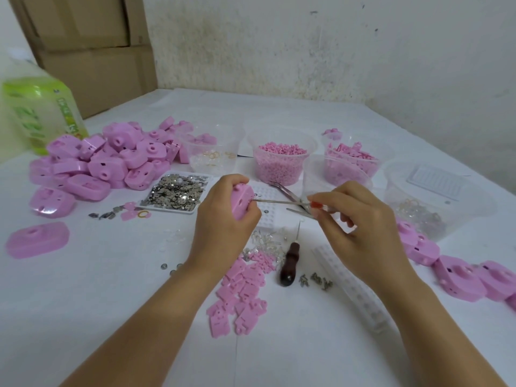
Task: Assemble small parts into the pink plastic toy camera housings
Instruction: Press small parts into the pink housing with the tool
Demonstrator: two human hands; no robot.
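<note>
Your left hand (pixel 223 219) gripped 1 pink housing (pixel 241 203), your right hand (pixel 357 219) pinched what seemed a thin driver (pixel 279 202) touching it; a tilted tip could have slipped off.

The white counter (pixel 111 303) is carrying a heap of pink housings (pixel 106 160) at the far left, a tray (pixel 174 195) of metal bits beside it, clear tubs (pixel 279 163) along the back, and an awl (pixel 289 261) lying between flat pink plates (pixel 240 297) and screws (pixel 315 280).
</note>
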